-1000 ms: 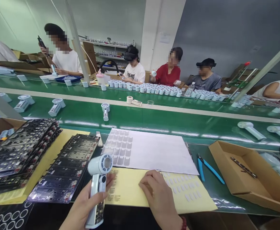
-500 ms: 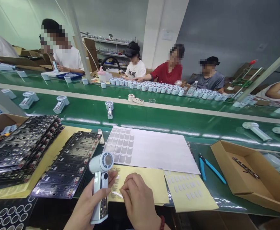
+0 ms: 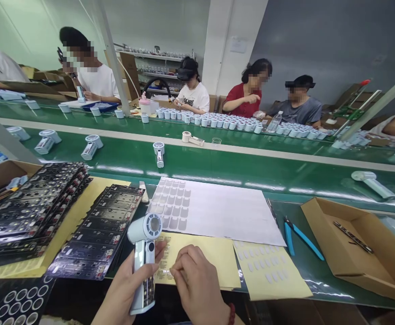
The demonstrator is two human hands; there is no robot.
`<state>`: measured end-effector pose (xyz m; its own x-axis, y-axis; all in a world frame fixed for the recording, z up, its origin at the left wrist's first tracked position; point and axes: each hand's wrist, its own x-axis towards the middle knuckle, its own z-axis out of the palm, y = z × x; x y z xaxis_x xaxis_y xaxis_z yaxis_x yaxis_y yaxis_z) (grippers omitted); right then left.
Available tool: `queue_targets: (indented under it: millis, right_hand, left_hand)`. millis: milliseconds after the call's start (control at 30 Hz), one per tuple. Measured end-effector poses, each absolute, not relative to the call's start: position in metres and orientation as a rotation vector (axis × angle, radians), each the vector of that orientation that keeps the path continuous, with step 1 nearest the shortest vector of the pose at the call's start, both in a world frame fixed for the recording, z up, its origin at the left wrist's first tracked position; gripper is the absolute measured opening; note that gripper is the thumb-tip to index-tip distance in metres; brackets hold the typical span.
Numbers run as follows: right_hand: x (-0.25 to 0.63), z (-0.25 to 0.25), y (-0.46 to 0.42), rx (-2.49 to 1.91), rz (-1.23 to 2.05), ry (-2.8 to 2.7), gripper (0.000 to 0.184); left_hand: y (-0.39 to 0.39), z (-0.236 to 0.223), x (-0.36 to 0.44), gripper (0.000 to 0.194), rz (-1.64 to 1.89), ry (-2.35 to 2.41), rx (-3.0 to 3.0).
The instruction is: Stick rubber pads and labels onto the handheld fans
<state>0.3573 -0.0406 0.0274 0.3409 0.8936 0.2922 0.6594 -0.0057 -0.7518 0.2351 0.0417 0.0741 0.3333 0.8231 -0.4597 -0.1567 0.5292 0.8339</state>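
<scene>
My left hand [image 3: 125, 282] is wrapped around the handle of a light blue handheld fan [image 3: 143, 266], its round head tilted up and its shiny front panel towards me. My right hand [image 3: 197, 282] is beside it, thumb and fingers pinched together over a yellow sticker sheet [image 3: 214, 262]. Anything between those fingertips is too small or hidden to make out. Small printed stickers [image 3: 165, 255] run along the sheet's left edge, close to the fan. Behind the hands, a white sheet [image 3: 224, 210] carries rows of grey stickers [image 3: 175, 203].
Dark printed panels [image 3: 92, 239] are stacked at left. A second yellow sheet [image 3: 268, 266], blue-handled nippers [image 3: 302, 239] and a cardboard box [image 3: 356, 257] lie at right. Fans [image 3: 158, 153] sit on the green conveyor belt [image 3: 218, 164]; several co-workers [image 3: 194, 92] sit opposite.
Fans on the belt have shifted slightly right. The co-worker in red has drawn an arm back and raised a hand. My two hands hold nearly the same pose.
</scene>
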Motion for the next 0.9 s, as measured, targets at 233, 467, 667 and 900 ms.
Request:
queue_targets:
  millis: [233,467,667,900]
  right_hand:
    - [0.376,0.069,-0.05,-1.409,0.855,-0.998,0.01]
    - [0.38,0.109,-0.044,-1.424,0.909,-1.105,0.009]
    - [0.389,0.114,-0.037,-1.517,0.871,-1.177,0.01]
    - [0.394,0.112,-0.033,-1.564,0.78,-1.221,0.013]
  left_hand:
    - [0.046,0.079,0.236,0.045,0.657,1.043,0.776]
    - [0.051,0.09,0.262,0.064,0.641,0.958,0.683]
    - [0.053,0.092,0.28,0.063,0.685,0.97,0.622]
    - [0.054,0.094,0.293,0.052,0.717,0.968,0.625]
